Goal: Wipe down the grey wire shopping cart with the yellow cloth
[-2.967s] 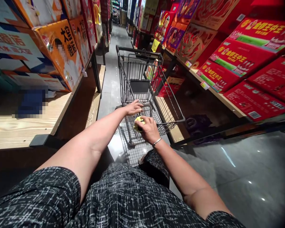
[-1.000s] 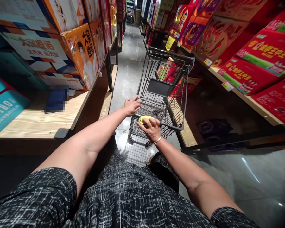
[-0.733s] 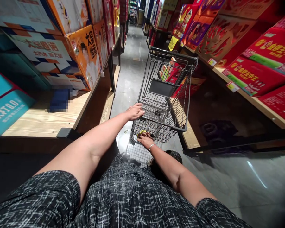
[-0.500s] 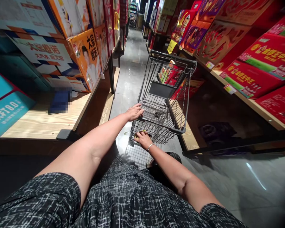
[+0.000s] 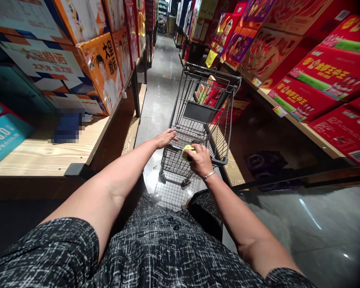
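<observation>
A dark metal shopping cart (image 5: 198, 114) stands in the aisle in front of me. My left hand (image 5: 166, 138) is at its near left corner, with the fingers stretched out over the rim; whether they touch it I cannot tell. My right hand (image 5: 201, 160), with a silver bracelet at the wrist, is closed around a small yellow thing (image 5: 188, 153) with a dark part, perhaps a cloth or sponge. It is held just in front of the cart's near end. My fingers hide part of it.
Left of me, a wooden shelf (image 5: 45, 160) bears orange and white boxes (image 5: 99, 72) and a blurred dark blue item (image 5: 67, 127). On the right, red boxes (image 5: 318, 76) line another shelf with price tags. Grey tiled floor (image 5: 160, 88) runs ahead between the shelves.
My right hand has risen from low at the cart's near end, moving up and right with the yellow thing. My left hand stays near the cart's left corner.
</observation>
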The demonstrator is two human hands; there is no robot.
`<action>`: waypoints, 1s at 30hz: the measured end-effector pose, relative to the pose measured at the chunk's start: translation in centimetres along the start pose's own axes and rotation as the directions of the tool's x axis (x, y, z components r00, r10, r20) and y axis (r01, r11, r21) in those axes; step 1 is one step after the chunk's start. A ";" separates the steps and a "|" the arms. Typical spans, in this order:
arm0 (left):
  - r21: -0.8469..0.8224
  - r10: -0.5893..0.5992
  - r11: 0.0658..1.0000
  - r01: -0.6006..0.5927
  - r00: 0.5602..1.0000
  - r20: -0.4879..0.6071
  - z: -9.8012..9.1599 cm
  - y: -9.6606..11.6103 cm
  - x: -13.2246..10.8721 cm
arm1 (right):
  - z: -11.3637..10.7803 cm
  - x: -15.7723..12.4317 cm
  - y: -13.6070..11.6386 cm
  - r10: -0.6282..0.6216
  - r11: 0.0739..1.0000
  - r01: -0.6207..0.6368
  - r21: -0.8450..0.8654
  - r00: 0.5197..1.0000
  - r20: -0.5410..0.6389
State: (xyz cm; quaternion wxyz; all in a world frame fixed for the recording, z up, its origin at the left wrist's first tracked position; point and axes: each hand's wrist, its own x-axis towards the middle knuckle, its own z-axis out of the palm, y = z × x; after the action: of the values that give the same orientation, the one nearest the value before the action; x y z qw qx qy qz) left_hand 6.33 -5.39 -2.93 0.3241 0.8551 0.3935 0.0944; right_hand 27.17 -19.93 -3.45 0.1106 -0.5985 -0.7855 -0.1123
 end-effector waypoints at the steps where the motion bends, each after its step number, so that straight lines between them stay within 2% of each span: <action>1: 0.017 -0.012 1.000 0.012 1.000 0.002 0.0 0.1 0.0 | -0.6 -1.1 1.2 0.021 1.000 -0.020 -0.018 1.000 0.005; 5: 0.062 -0.062 0.996 0.060 0.997 0.036 -0.3 1.4 -0.3 | -3.0 -5.6 5.9 0.138 0.984 -0.137 -0.109 0.990 -0.002; 7: 0.109 -0.079 0.991 0.073 0.995 0.060 -0.5 2.5 -0.4 | -3.5 -7.3 7.7 0.215 0.965 -0.221 -0.142 0.975 -0.058; 9: 0.145 -0.104 0.985 0.094 0.992 0.067 -0.6 3.8 -0.5 | -3.1 -8.4 8.5 0.258 0.952 -0.278 -0.130 0.955 -0.146; 12: 0.107 -0.116 0.988 0.107 0.990 0.081 -0.6 5.6 -0.6 | -0.8 -8.1 7.5 0.201 0.973 -0.223 -0.054 0.942 -0.269; 16: 0.022 -0.136 0.991 0.134 0.965 0.223 -0.6 6.1 -0.6 | 3.7 -4.9 3.3 0.031 0.999 -0.045 -0.028 0.926 -0.377; 18: 0.034 -0.145 0.989 0.141 0.958 0.248 -0.8 5.8 -0.6 | 5.8 -3.4 1.0 -0.022 0.999 0.004 -0.044 0.911 -0.411; 21: 0.085 -0.173 0.984 0.157 0.954 0.243 -1.0 4.9 -0.4 | 8.8 -2.5 -1.4 -0.042 0.999 0.029 -0.042 0.943 -0.331; 24: 0.118 -0.191 0.979 0.169 0.958 0.213 -1.0 4.1 -0.2 | 11.9 -3.6 -2.9 -0.096 0.995 0.096 -0.008 0.989 -0.110; 27: 0.143 -0.182 0.977 0.158 0.967 0.178 -0.8 3.4 0.0 | 14.9 -5.5 -4.4 -0.131 0.991 0.129 0.032 0.990 0.056; 30: 0.217 -0.170 0.967 0.134 0.973 0.157 -0.6 3.0 0.2 | 17.0 -6.7 -5.6 -0.143 0.988 0.137 0.073 0.986 0.088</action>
State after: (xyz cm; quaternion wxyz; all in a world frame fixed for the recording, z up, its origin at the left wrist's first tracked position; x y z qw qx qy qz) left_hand 8.00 -6.41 -0.58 0.2737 0.8561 0.4358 -0.0468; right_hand 22.78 -22.24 -21.90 0.0858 -0.5423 -0.8332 -0.0657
